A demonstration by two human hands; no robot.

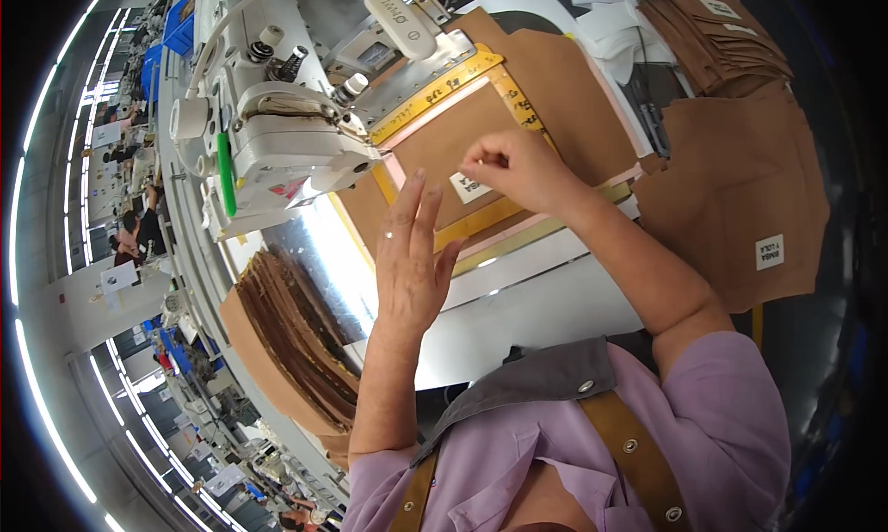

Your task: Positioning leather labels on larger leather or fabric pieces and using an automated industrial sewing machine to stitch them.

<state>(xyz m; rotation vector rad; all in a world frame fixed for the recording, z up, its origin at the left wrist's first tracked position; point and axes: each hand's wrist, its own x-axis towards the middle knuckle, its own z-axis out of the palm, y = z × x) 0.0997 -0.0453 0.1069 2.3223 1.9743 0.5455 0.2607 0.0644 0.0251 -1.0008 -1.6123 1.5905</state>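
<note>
The yellow frame is open nearside; a sewing machine blocks left.

Long ceiling lights curved along the left rim, with shorter rows beside them. A blue bin stood at the upper left, and a second blue container sat just below it in the view. Farther off, a co-worker in dark clothing was seated among cluttered workstations, near a white sheet. Rumpled white cloth lay at the upper right; the slender dark object below it was possibly scissors, too indistinct to tell.
</note>
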